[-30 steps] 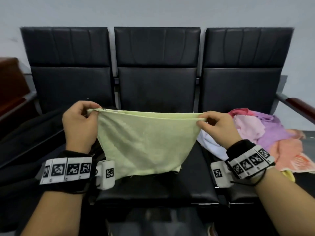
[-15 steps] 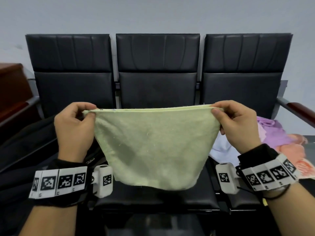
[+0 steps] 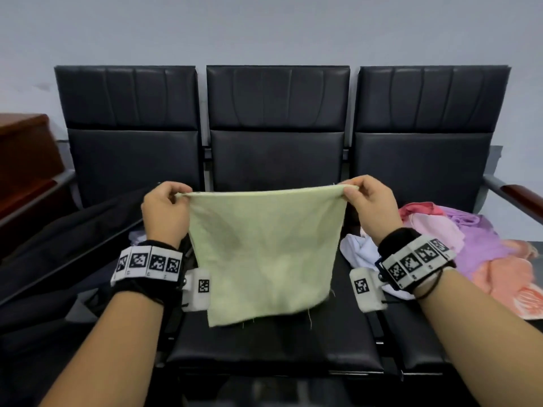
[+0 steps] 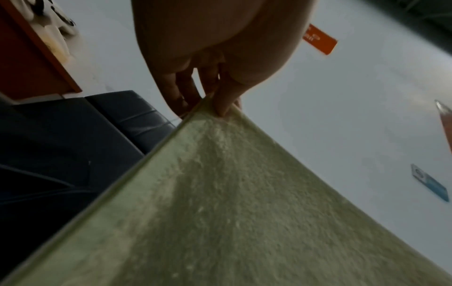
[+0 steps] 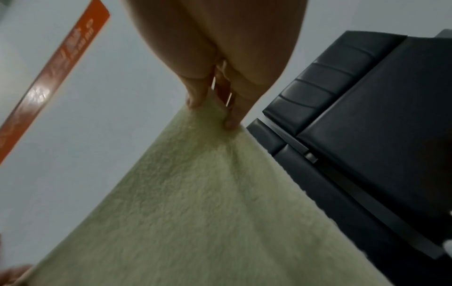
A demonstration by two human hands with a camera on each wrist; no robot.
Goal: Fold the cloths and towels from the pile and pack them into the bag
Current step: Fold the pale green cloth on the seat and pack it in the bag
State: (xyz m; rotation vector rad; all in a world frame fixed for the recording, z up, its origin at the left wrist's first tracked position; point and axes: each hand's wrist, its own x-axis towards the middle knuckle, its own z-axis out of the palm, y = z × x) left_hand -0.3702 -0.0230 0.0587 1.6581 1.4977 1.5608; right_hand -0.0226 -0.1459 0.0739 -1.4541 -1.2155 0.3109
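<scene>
Head view: left hand [image 3: 166,214] and right hand [image 3: 371,207] each pinch a top corner of the pale green towel [image 3: 264,254], fingers [image 4: 221,100] clamped on it, stretching it flat above the middle seat [image 3: 273,345]. Pile of cloths [image 3: 470,245] lies on the right seat.

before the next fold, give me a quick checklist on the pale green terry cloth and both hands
1. Left hand pinches a top corner of the pale green terry cloth: ok.
2. Right hand pinches the other top corner: ok.
3. Top edge stretched straight between the hands: ok.
4. Cloth hangs flat, no twist: ok.
5. Black middle seat under the cloth free for laying it down: ok.
6. Bag open and ready: cannot tell.
</scene>
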